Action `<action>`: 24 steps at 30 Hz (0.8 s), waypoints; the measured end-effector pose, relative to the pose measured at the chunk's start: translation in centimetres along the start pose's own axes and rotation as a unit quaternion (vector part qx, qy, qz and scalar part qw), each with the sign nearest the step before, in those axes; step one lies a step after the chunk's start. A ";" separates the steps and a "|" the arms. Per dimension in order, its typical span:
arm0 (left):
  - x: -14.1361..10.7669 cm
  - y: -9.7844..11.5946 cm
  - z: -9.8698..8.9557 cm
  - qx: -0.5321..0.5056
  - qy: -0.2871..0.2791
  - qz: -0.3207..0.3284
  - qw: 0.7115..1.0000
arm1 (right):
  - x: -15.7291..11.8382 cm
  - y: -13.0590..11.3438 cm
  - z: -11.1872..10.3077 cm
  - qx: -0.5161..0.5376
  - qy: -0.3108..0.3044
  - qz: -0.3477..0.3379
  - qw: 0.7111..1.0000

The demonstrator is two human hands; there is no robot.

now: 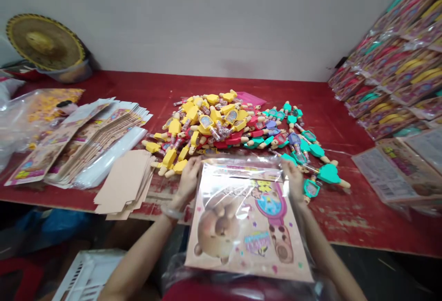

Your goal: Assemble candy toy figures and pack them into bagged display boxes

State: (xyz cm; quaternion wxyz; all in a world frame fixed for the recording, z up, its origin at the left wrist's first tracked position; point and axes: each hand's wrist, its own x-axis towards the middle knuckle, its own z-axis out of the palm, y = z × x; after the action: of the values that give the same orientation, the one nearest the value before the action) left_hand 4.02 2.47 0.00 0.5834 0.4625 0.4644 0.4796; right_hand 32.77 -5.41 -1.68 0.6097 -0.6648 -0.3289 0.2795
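Observation:
My left hand (188, 181) and my right hand (294, 179) pinch the top corners of a clear plastic bag (241, 165). Inside it is a pink printed card (241, 227) with a cartoon bear and a toy watch, tilted toward me above my lap. Just beyond my hands lies a heap of toy watches (221, 128) with yellow, red and teal plastic parts. Some teal ones touch the bag near my right hand. A stack of flat tan cardboard blanks (124, 183) sits left of my left hand.
The red, worn table (345, 213) holds a stack of printed cards and white sleeves (103, 142) at left. Packaged cards (390, 66) are piled high at right against the white wall. A woven hat (44, 41) sits at back left; a white crate (86, 278) is below.

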 end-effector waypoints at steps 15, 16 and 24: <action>-8.3 -9.0 -1.7 0.354 -0.381 0.225 0.824 | -10.9 5.7 -11.2 -0.477 -0.252 -0.265 0.800; -9.1 -10.0 -2.5 0.340 -0.325 0.184 0.863 | -12.1 6.2 -11.3 -0.482 -0.271 -0.226 0.802; -11.8 -12.9 -3.1 0.130 -0.177 -0.232 0.948 | -16.9 4.4 -2.5 -0.331 -0.234 -0.244 0.881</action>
State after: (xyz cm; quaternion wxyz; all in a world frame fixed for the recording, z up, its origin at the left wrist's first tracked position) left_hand 1.34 -10.40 -11.94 0.6861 0.4915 0.5066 0.1766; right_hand 24.49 -20.30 -6.30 0.3083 -0.6421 -0.6869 0.1443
